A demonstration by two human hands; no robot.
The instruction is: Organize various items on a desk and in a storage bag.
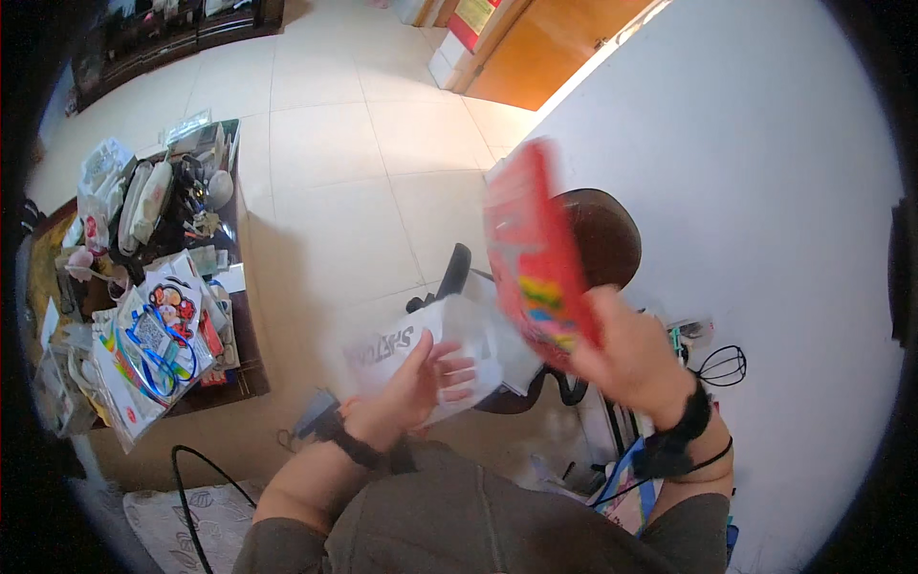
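Observation:
My right hand (624,351) grips the lower edge of a red packet (531,251) with yellow and blue print. The packet is tilted up and blurred by motion. My left hand (434,377) has its palm turned towards the right and its fingers slightly apart, with nothing seen in it. Just beyond that hand is a white bag (466,323) bearing dark lettering, partly hidden by my hand and forearm. Whether the left hand touches the bag I cannot tell. A dark band circles each of my wrists.
On the left, a low table (251,359) carries pouches, plastic bags and a clear packet (154,359) with blue cord. A brown round chair back (602,233) stands by the white wall (753,179). A black wire whisk (721,366) lies right of my right wrist. A wooden door (552,54) is beyond.

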